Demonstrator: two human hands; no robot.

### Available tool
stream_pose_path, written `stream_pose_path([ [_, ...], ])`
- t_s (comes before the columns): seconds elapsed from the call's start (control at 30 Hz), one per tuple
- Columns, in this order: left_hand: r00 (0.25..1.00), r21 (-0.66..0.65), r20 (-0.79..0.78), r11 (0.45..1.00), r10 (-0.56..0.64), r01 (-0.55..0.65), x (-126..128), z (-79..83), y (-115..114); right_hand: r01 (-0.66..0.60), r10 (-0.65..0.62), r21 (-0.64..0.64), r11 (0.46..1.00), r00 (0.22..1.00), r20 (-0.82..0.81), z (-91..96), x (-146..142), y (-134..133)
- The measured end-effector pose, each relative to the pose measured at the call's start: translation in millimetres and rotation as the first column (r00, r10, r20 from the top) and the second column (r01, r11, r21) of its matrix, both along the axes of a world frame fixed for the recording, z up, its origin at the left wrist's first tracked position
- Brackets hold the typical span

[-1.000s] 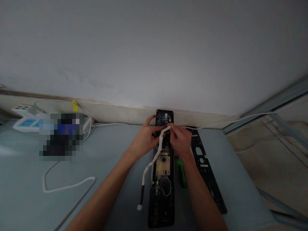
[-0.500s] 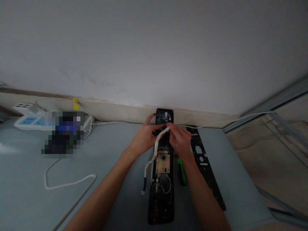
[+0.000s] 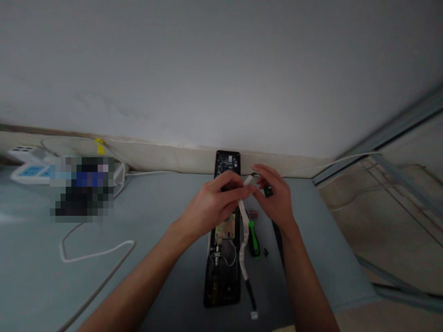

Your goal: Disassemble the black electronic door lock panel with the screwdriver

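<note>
On a table (image 3: 166, 198) before a wall (image 3: 207, 83), a casing (image 3: 221, 276) lies with a plate (image 3: 225, 230) and a wire (image 3: 235, 255) inside it, the left hand (image 3: 216, 203) over its far half, the right hand (image 3: 277, 200) off its right side, a cable's (image 3: 241, 253) far end between them. The cable runs toward the viewer along the casing's right side, passing left of a screwdriver (image 3: 254, 240), with a small part (image 3: 266, 252) right of that and a panel (image 3: 278, 240) partly behind the right forearm (image 3: 304, 276). At far left, a power strip (image 3: 32, 172) sits near the wall, with a blurred item (image 3: 85, 189) to its right and a cord (image 3: 133, 242) nearer the viewer.
</note>
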State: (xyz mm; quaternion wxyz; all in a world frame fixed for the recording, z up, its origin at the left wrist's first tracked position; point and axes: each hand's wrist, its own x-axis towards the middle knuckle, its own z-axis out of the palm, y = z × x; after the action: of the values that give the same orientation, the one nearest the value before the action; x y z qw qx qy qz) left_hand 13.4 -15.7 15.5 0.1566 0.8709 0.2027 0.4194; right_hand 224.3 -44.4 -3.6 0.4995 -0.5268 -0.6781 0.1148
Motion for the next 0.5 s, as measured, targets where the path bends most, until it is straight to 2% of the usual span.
stream_pose_path([
  [0.03,1.0,0.01,0.008,1.0,0.006,-0.006,4,-0.5,0,0.028,-0.028,-0.001,1.0,0.997,-0.073,3.6,3,-8],
  [0.07,1.0,0.023,0.009,1.0,0.014,-0.014,10,-1.6,2,0.035,-0.041,-0.028,0.999,0.972,-0.229,7.4,6,-17],
  [0.1,1.0,0.032,0.005,0.999,0.026,-0.026,15,-3.1,4,0.003,-0.02,-0.061,0.998,0.959,-0.282,11.2,9,-27],
  [0.17,0.999,0.05,-0.007,0.997,0.053,-0.053,29,-7.7,8,-0.112,0.066,-0.145,0.983,0.955,-0.288,17.5,17,-47],
  [0.2,0.997,0.05,-0.012,0.996,0.074,-0.073,37,-10.5,9,-0.199,0.132,-0.214,0.956,0.948,-0.29,19.2,21,-56],
  [0.23,0.994,0.036,-0.023,0.994,0.106,-0.105,44,-13.6,10,-0.285,0.182,-0.315,0.905,0.93,-0.32,19.5,25,-64],
  [0.27,0.99,0.028,-0.04,0.991,0.134,-0.133,52,-16.8,11,-0.296,0.171,-0.375,0.878,0.928,-0.33,18.4,29,-70],
  [0.4,0.973,0.004,-0.075,0.976,0.218,-0.218,83,-28.6,7,-0.178,0.044,-0.404,0.897,0.946,-0.321,1.9,43,-84],
  [0.5,0.964,-0.012,-0.152,0.975,0.217,-0.222,102,-33.8,3,-0.134,-0.008,-0.425,0.895,0.948,-0.317,-14.8,52,-87],
])
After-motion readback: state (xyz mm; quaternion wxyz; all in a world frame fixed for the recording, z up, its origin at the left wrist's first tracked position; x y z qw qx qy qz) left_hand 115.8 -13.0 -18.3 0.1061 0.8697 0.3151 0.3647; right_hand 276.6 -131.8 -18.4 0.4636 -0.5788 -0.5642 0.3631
